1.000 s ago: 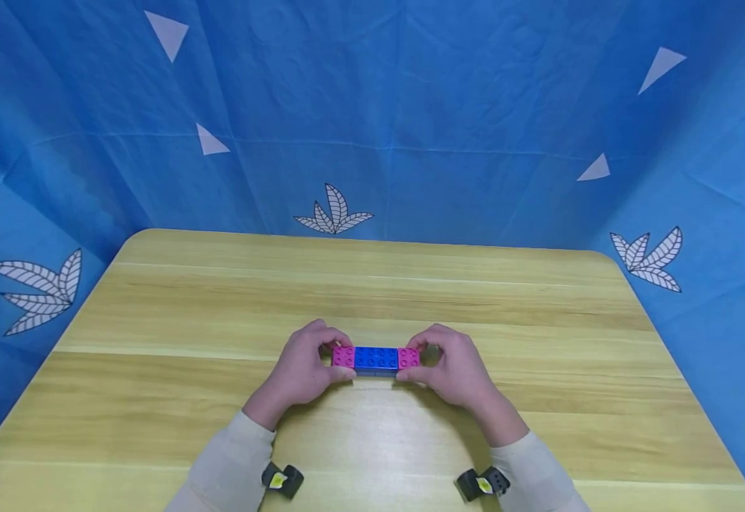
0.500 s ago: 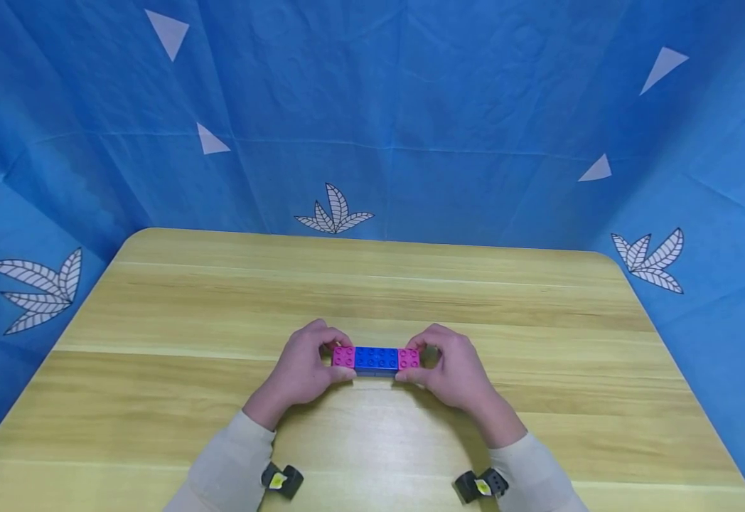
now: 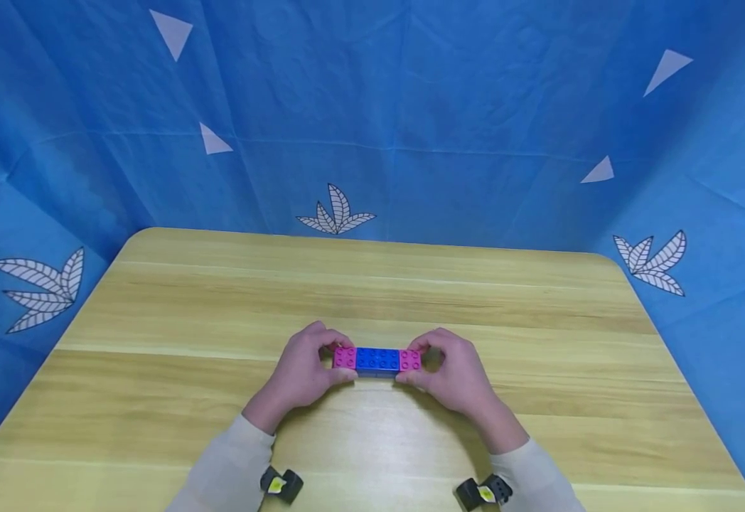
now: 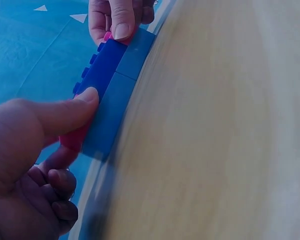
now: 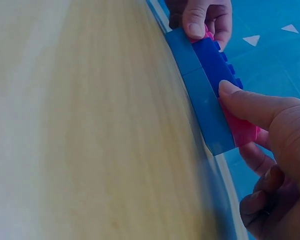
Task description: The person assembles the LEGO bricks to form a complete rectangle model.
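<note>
A low wall of toy building bricks lies on the table in front of me. Its upper row has a dark blue brick point(image 3: 377, 361) in the middle, with a pink brick point(image 3: 345, 357) at the left end and another pink brick point(image 3: 410, 360) at the right. Two lighter blue bricks point(image 4: 106, 115) form the bottom row, end to end. My left hand point(image 3: 300, 366) pinches the left pink brick, thumb on the near side. The right hand point(image 3: 457, 371) pinches the right pink brick the same way; its thumb point(image 5: 230, 90) reaches the dark blue brick's edge.
The wooden table point(image 3: 372, 299) spreads around the bricks. A blue cloth point(image 3: 372, 85) with printed leaves and white triangles hangs behind it and at both sides. Black wrist cameras point(image 3: 281, 486) sit near both cuffs.
Both hands keep their grip on the pink end bricks. The whole scene shifts very slightly in the head view; the bricks stay put on the table.
</note>
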`<move>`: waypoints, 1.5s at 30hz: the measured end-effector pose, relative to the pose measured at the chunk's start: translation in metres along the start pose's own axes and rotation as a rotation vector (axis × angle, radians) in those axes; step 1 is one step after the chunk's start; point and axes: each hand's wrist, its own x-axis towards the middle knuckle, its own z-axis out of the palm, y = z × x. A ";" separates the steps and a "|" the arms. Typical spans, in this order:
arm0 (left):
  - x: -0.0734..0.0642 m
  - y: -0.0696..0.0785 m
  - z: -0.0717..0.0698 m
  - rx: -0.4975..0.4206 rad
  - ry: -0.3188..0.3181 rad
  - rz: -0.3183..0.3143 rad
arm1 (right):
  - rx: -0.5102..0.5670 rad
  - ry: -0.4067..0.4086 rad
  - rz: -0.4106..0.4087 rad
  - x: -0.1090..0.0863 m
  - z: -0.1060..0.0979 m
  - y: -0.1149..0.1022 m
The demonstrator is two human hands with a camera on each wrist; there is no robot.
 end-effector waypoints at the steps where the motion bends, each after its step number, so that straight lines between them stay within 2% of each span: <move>1: 0.000 0.000 0.000 0.000 0.002 0.003 | 0.001 0.006 0.000 -0.001 0.000 0.000; 8: -0.002 0.001 0.001 0.000 0.008 0.010 | 0.002 0.017 0.020 -0.005 0.003 0.003; 17: -0.007 0.001 -0.003 -0.009 0.003 -0.061 | 0.049 0.011 0.128 -0.015 -0.003 0.004; 25: -0.011 -0.002 -0.003 -0.014 0.011 -0.064 | 0.081 -0.008 0.162 -0.019 -0.003 0.005; 35: -0.013 0.002 -0.001 -0.018 0.063 -0.073 | 0.099 0.074 0.187 -0.022 0.001 0.000; 45: -0.009 0.009 0.003 -0.014 0.138 -0.132 | 0.132 0.158 0.185 -0.019 0.007 -0.004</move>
